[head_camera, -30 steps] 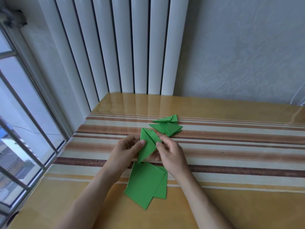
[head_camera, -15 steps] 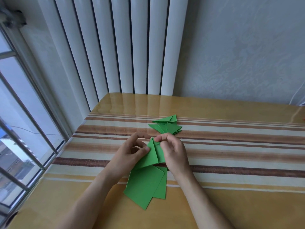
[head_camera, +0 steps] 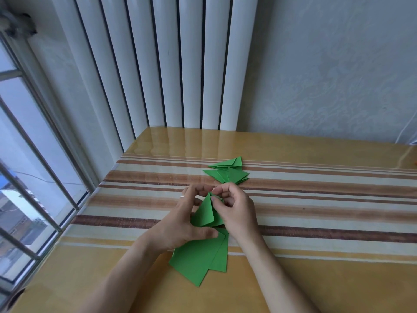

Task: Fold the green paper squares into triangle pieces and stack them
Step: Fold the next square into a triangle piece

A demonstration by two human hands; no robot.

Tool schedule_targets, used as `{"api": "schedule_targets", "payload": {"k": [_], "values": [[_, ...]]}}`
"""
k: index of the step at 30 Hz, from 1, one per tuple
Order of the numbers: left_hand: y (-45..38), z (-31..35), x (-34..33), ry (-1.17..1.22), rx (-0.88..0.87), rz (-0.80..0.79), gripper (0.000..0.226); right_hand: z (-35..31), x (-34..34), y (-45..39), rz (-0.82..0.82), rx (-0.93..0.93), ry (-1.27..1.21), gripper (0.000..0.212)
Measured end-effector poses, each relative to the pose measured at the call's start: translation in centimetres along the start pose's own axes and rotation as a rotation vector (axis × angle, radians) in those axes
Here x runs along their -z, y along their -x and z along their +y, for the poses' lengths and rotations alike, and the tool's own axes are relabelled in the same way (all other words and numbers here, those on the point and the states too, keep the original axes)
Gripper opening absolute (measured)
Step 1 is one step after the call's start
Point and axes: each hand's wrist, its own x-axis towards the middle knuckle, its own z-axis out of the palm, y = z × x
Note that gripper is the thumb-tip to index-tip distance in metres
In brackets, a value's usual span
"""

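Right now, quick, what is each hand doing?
Left hand: holding the half-folded green paper, fingers curled round it.
Right hand: pinching the same paper near its top point.

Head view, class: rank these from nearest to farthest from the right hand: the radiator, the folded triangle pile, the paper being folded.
1. Paper being folded, pinched in the right hand.
2. Folded triangle pile, just beyond the hands.
3. Radiator, behind the table's far edge.
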Motion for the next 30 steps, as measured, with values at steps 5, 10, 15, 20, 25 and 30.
{"api": "schedule_targets", "payload": {"k": [5, 10, 15, 20, 25, 30], "values": [[-0.1, 0.2, -0.1, 0.107, 0.025, 0.128, 0.049, 0.0, 0.1, -0.1, -0.003, 0.003, -0.005, 0.017], [-0.1, 0.1, 0.1, 0.119, 0.048, 0.264, 0.042, 0.1, 0.0, 0.0, -0.054, 0.001, -0.006, 0.018], [-0.3, -0.9, 0.6, 0.077, 0.092, 0.325, 0.037, -0.3, 0.0, 0.1, -0.093, 0.033, 0.032, 0.017], [-0.2, -0.8, 1.0, 0.258, 0.19, 0.286, 0.027, -0.5, 0.1, 0.2, -0.102, 0.048, 0.016, 0.019], [0.1, -0.3, 0.8, 0.273, 0.226, 0.249, 0.024, -0.5, 0.2, 0.2, -0.073, 0.041, -0.024, 0.02], [-0.1, -0.3, 0.8, 0.218, 0.223, 0.315, 0.008, -0.8, 0.0, 0.3, -0.176, 0.109, -0.015, 0.015]]}}
